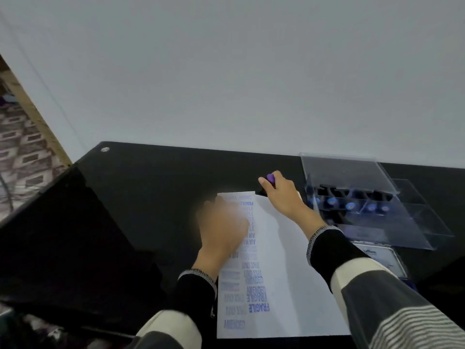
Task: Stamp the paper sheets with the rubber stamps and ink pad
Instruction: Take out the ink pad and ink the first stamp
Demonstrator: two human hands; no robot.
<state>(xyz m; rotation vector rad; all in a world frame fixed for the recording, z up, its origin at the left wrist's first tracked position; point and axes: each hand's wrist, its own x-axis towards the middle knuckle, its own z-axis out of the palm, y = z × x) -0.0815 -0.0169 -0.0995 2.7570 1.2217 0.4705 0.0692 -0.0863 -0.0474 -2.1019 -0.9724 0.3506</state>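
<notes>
While open, case [352,172] of stamps [350,205]

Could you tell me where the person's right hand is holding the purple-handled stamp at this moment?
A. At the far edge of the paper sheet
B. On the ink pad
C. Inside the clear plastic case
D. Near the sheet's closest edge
A: the right hand grips the purple-handled stamp at the far edge of the paper sheet, left of the clear plastic case.

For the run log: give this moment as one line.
right hand: grips stamp at paper far edge | left hand: blurred, over paper's stamped left column | stamp case: open, right of paper
</notes>
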